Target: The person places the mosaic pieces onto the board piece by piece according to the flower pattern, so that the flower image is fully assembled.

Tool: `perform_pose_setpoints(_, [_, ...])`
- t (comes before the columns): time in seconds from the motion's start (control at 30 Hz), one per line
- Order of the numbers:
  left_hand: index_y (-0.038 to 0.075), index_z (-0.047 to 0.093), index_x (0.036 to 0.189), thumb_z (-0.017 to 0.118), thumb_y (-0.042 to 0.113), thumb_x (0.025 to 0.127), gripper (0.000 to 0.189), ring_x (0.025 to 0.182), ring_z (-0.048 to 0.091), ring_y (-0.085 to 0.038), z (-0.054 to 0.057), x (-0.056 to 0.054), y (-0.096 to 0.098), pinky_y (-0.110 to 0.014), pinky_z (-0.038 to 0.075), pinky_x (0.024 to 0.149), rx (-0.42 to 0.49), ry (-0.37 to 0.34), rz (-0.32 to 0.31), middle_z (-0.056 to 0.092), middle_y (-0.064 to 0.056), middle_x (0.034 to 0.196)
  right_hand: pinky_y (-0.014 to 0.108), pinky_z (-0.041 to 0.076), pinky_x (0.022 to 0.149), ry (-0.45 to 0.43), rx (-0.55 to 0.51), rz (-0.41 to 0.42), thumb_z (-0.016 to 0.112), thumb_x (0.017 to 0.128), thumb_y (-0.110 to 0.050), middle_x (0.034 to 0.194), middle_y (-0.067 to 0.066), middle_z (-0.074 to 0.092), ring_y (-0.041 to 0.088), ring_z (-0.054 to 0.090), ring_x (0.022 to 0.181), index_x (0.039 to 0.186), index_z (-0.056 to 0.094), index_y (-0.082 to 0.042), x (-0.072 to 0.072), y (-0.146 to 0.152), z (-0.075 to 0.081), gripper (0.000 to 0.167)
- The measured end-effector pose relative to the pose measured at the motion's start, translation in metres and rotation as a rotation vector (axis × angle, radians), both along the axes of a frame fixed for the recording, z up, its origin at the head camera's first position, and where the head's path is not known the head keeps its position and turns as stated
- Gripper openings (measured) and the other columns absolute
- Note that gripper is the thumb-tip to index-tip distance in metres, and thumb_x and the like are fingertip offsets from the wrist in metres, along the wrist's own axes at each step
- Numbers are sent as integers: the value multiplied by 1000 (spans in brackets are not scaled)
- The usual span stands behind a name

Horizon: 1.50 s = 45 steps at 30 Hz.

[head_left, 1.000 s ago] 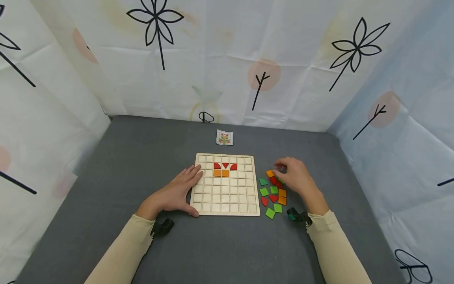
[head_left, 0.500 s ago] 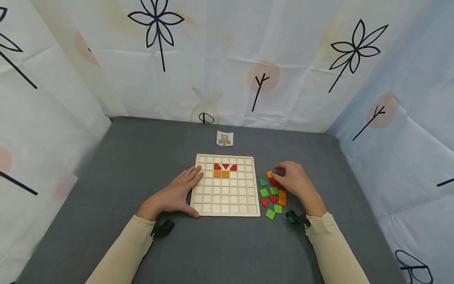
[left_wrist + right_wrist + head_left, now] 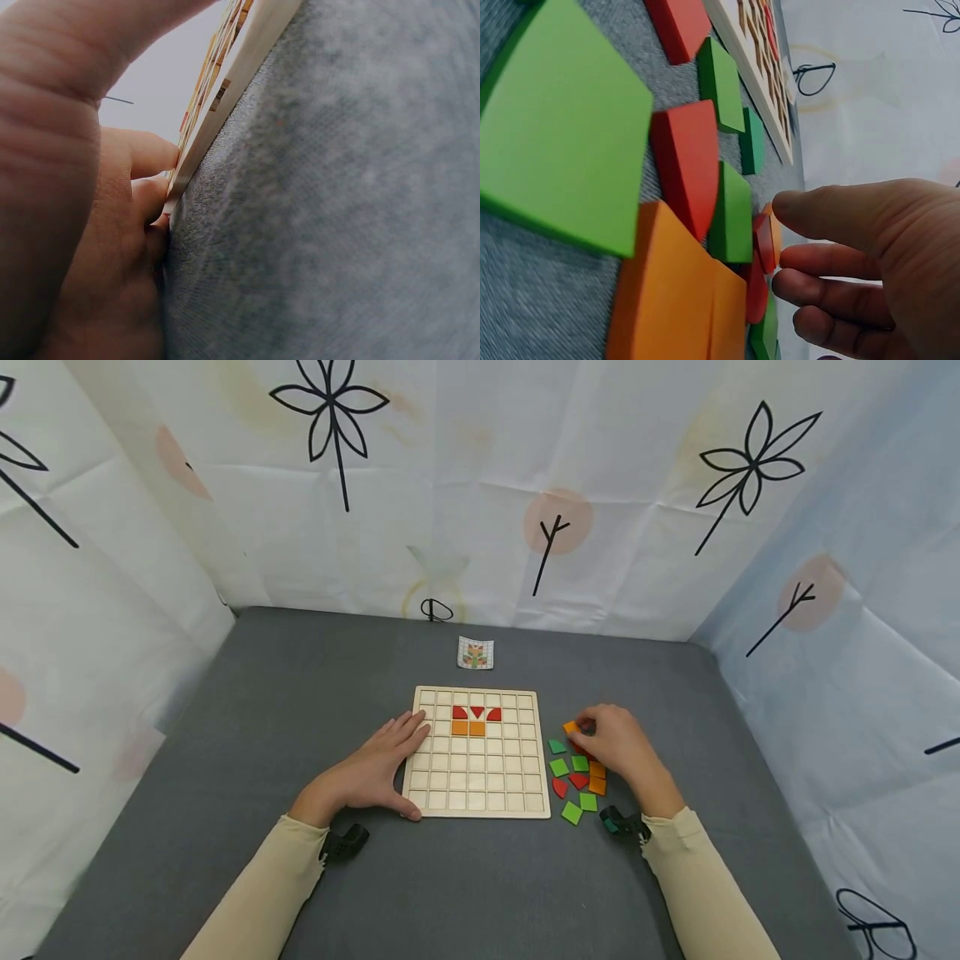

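In the head view, a square wooden grid board (image 3: pixel 476 785) lies on the grey table. Red pieces (image 3: pixel 494 714) sit in one row of it, with two orange square tiles (image 3: pixel 468 727) below. My left hand (image 3: pixel 378 764) rests along the board's left edge, fingers spread. The left wrist view shows its fingers against the board's side (image 3: pixel 217 97). My right hand (image 3: pixel 618 743) is at the far end of the loose pieces, thumb and fingertips bent close to an orange tile (image 3: pixel 571 727). The right wrist view shows that orange tile (image 3: pixel 775 232) by the thumb; whether it is pinched is unclear.
Loose green tiles (image 3: pixel 558 767), red pieces (image 3: pixel 559 787) and orange tiles (image 3: pixel 597 785) lie right of the board, near my right wrist. A small pattern card (image 3: pixel 476 653) lies beyond the board. Printed white cloth (image 3: pixel 480 485) hangs behind the table.
My right hand has shifted slightly nearer and left over the red pieces, its thumb and fingers drawing closer together by the orange tile. The left hand and board stay put.
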State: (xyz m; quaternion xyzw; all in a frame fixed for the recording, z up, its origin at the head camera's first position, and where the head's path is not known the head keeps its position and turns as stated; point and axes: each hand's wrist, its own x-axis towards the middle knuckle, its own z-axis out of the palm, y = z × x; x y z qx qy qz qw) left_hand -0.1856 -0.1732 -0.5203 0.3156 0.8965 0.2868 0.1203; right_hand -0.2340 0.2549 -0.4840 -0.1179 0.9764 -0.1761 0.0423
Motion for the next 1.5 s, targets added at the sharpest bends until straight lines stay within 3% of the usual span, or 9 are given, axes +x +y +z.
perform_pose_setpoints(0.87, [-3, 24, 171, 98, 59, 72, 138, 165, 5, -42, 1, 1, 2, -61, 9, 131, -1, 1, -6, 10, -21, 180, 52, 57, 89, -20, 7, 18, 82, 96, -15, 107, 12, 71, 32, 63, 99, 118, 80, -1, -7, -9, -2, 25])
perform_pose_setpoints(1.5, [-3, 23, 171, 98, 58, 72, 138, 165, 4, -42, 3, 0, 0, -61, 8, 131, 7, -7, -1, 9, -21, 180, 48, 58, 85, 80, -46, 165, 82, 97, -13, 112, 9, 72, 28, 62, 98, 117, 81, -5, -8, -29, 20, 21])
